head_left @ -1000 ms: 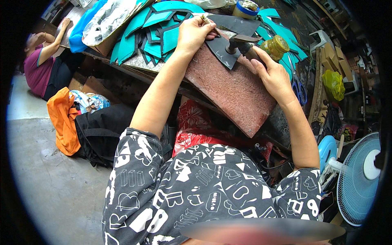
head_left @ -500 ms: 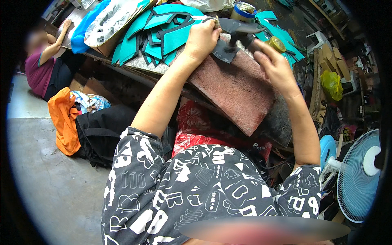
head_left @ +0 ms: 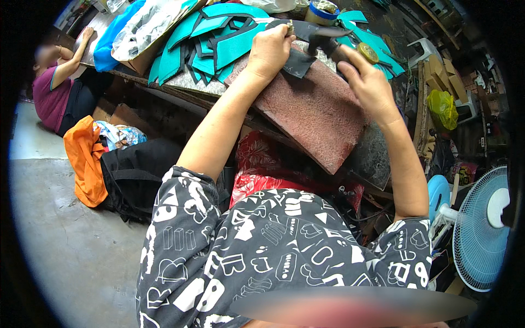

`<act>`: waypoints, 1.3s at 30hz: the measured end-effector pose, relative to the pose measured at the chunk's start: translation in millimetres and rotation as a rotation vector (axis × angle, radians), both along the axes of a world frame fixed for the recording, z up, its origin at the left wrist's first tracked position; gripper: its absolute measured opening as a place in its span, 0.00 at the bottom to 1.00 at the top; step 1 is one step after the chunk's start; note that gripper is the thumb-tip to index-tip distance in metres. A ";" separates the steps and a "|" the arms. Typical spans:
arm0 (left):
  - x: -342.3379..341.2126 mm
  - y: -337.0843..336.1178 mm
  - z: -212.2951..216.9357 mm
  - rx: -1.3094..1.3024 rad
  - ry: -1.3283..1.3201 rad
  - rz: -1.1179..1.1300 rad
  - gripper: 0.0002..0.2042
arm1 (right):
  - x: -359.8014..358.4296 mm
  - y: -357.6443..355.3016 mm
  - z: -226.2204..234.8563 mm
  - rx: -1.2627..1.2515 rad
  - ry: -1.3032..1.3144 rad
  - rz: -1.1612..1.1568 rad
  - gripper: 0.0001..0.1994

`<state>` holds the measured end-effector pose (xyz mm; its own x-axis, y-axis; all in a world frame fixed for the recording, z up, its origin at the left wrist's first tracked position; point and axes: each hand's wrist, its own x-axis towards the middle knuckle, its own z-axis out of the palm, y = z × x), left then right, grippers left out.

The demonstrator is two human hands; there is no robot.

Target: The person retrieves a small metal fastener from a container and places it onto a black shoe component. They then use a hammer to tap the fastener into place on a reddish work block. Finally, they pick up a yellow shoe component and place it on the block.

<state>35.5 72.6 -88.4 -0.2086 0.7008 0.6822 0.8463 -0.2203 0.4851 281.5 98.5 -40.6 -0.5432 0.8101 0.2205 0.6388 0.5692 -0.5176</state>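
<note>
A dark hammer (head_left: 324,42) is in my right hand (head_left: 369,87), whose fingers are wrapped round its handle. Its head is down over a black flat piece (head_left: 298,63) on the reddish rough slab (head_left: 314,117); whether it touches the piece, I cannot tell. Beside it my left hand (head_left: 270,53) is closed in a pinch at the piece's left edge. Something small and tan pokes up from the left fingertips, too small to name. Teal pieces with black edges (head_left: 232,49) are heaped just left of that hand.
More teal pieces (head_left: 377,46), a round yellowish tin (head_left: 367,53) and a blue-rimmed tub (head_left: 324,13) lie beyond the slab. A blue fan (head_left: 481,229) stands at right. Orange cloth (head_left: 87,164) and a black bag (head_left: 134,177) hang at left, near another person (head_left: 54,95).
The hammer head has come down slightly and turned a little over the black piece. My left hand keeps its pinch, and the whole view has shifted slightly.
</note>
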 end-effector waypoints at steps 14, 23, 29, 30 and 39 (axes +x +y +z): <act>-12.2 -0.2 -5.9 -0.178 -0.634 -0.153 0.07 | 3.5 4.7 -28.7 -0.181 -0.006 -0.004 0.23; 5.0 -4.1 7.8 -0.021 0.093 -0.100 0.06 | 0.6 1.8 69.0 0.063 0.832 0.224 0.14; 15.0 -3.5 4.6 -0.006 0.137 -0.057 0.07 | -12.8 -2.1 22.9 -0.077 0.260 0.039 0.22; 13.5 -2.3 3.5 -0.010 0.122 -0.037 0.08 | -7.0 1.1 16.7 0.000 0.158 0.000 0.23; -8.5 3.5 -9.8 -0.118 -0.920 -0.236 0.07 | 4.2 -11.2 -14.7 -0.154 -0.056 -0.026 0.23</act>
<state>27.0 76.1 -98.3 -0.4724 0.8470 0.2438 0.0627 -0.2436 0.9678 285.7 87.3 -55.3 -0.5300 0.8457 0.0626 0.6824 0.4692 -0.5605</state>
